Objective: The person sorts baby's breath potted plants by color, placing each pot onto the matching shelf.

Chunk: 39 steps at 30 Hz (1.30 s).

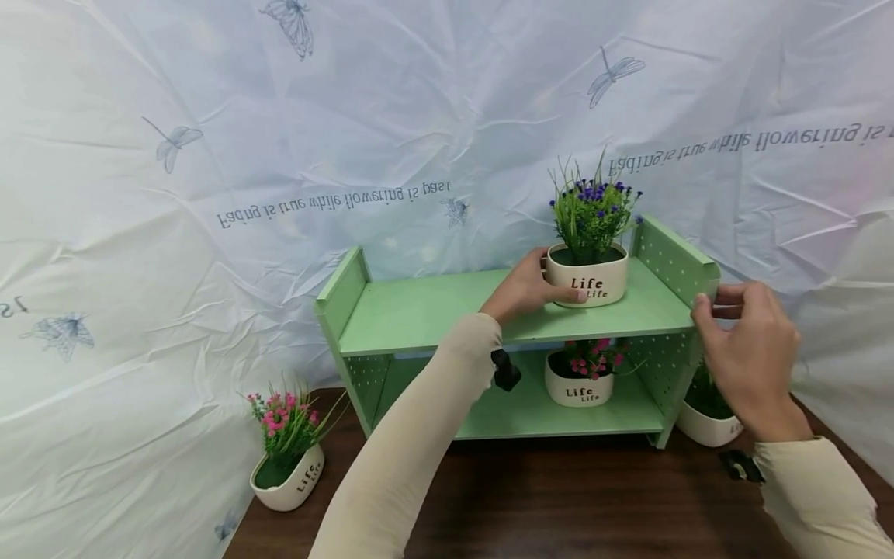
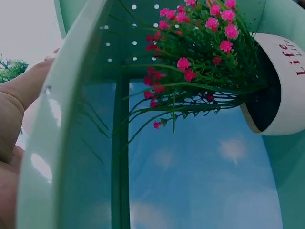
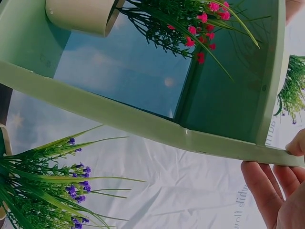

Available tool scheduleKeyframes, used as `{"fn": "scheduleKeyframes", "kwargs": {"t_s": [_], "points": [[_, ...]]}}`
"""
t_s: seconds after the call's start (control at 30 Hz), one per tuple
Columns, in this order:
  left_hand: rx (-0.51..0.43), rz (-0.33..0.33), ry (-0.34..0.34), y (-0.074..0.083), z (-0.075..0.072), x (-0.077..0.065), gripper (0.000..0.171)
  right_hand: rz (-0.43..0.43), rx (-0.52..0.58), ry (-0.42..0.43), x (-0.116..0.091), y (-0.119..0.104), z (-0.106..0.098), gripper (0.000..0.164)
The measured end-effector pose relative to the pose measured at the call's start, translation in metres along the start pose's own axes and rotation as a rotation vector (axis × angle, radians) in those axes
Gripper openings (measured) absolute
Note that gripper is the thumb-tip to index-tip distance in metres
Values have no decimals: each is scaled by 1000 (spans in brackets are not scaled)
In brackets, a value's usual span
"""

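Note:
A white oval pot (image 1: 599, 272) with purple flowers and "Life" printed on it stands at the right end of the top board of a green two-tier shelf (image 1: 412, 307). My left hand (image 1: 525, 289) grips the pot's left side, with the thumb across the front and the other fingers partly hidden behind it. At the shelf's right end, my right hand (image 1: 754, 349) pinches the front edge of the side panel (image 1: 679, 268) between thumb and fingers; the right wrist view shows this hand (image 3: 281, 195) too. Pink flowers grow from another white pot (image 1: 578, 390) on the lower board.
Left of the shelf, a tilted-looking white pot (image 1: 288, 483) with pink flowers is on the dark wooden table (image 1: 531, 497). To the right, a further pot (image 1: 707, 423) is partly hidden by my right hand. Pale printed cloth (image 1: 391, 116) hangs behind everything.

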<state>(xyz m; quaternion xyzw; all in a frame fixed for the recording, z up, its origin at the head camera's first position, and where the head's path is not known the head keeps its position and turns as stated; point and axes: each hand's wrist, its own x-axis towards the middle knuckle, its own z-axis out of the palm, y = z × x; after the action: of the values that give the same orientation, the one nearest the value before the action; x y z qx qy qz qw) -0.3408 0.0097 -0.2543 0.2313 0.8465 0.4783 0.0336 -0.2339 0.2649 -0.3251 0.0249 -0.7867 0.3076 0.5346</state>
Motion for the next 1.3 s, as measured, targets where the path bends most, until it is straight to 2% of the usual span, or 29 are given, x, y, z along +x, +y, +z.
{"fn": "scheduleKeyframes", "kwargs": {"t_s": [0.17, 0.3, 0.4, 0.53, 0.73, 0.8, 0.9, 1.03, 1.3], "points": [[60, -38, 37, 9, -3, -13, 110, 10, 9, 2, 0, 1, 2, 29], [124, -26, 86, 18, -10, -36, 104, 18, 5, 6, 0, 2, 2, 29], [157, 35, 132, 19, -17, -59, 93, 19, 2, 7, 0, 2, 1, 29], [172, 140, 200, 13, -28, -89, 79, 12, 4, 8, 1, 2, 2, 28], [152, 310, 322, -13, -37, -132, 59, 13, -2, 16, 2, 3, 2, 28], [165, 341, 347, -23, -39, -149, 53, 17, 1, 15, 1, 2, 2, 28], [212, 332, 360, -37, -45, -174, 48, 14, 3, 12, 1, 3, 3, 28], [265, 274, 382, -52, -55, -205, 45, 11, 7, 21, 3, 3, 2, 28], [325, 165, 486, -82, -76, -258, 34, 18, 0, 22, 1, 4, 3, 28]]}}
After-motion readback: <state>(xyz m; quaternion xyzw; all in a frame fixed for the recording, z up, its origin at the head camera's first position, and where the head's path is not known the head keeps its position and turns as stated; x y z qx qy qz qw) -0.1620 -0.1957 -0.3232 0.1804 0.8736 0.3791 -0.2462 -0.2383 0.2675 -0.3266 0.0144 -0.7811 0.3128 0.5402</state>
